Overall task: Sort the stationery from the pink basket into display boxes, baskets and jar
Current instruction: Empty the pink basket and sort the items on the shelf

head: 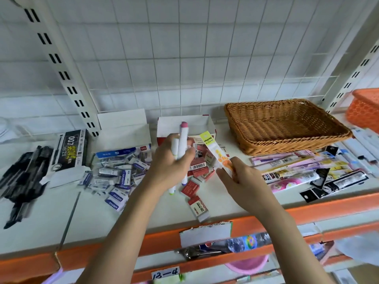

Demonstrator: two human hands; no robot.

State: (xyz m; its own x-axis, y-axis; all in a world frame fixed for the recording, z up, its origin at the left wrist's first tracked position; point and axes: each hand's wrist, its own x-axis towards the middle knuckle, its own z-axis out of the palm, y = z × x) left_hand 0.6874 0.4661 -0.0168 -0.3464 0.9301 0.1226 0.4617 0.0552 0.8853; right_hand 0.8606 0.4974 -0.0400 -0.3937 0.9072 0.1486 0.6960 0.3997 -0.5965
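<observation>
My left hand [173, 160] grips two white markers [180, 143] upright above the shelf; one has a pink cap on top. My right hand [238, 179] pinches a packaged pen with a yellow and orange card [213, 147], held slantwise beside the markers. Below the hands, red-and-white erasers [198, 175] lie heaped in front of an open red display box [184, 125]. Blue-and-white erasers [117, 177] spread before a white display box [123, 124]. A brown wicker basket [287, 144] stands at the right. The pink basket [248, 265] shows under the shelf.
Black pens [22, 181] and a black pen box [70, 150] lie at the left. Packaged pens [307, 173] cover the shelf's right side, with an orange basket [364, 111] behind. A wire grid backs the shelf [92, 212]. A water bottle [248, 241] lies on the lower shelf.
</observation>
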